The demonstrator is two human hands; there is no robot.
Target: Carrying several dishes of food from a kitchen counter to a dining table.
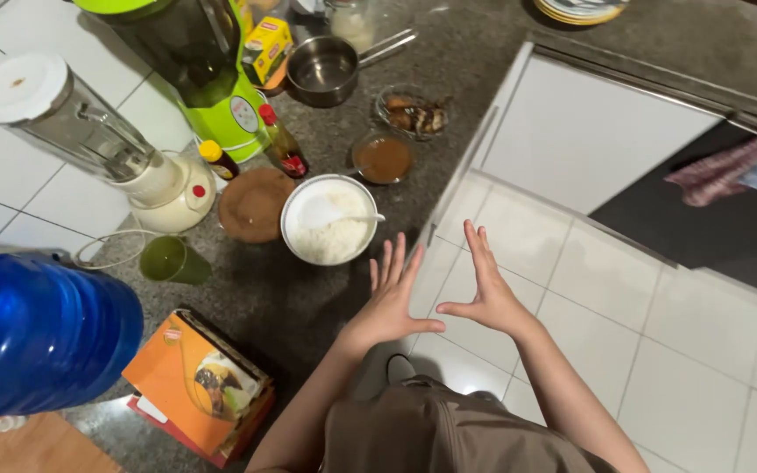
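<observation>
While you hold both forearms out over the table edge, your left hand and right hand hover empty, palms facing, fingers spread and straight. Nearest them sits the white bowl of rice, just ahead of your left hand. Your elbows are cut off below.

A dark speckled counter is seen beside a floor of white tiles. White rice is held in a white bowl, with a brown lid next to it. A green cup, a lime-green blender and a white blender are shown. A blue jug, an orange box and a yellow box are visible. A brown shirt is worn.
</observation>
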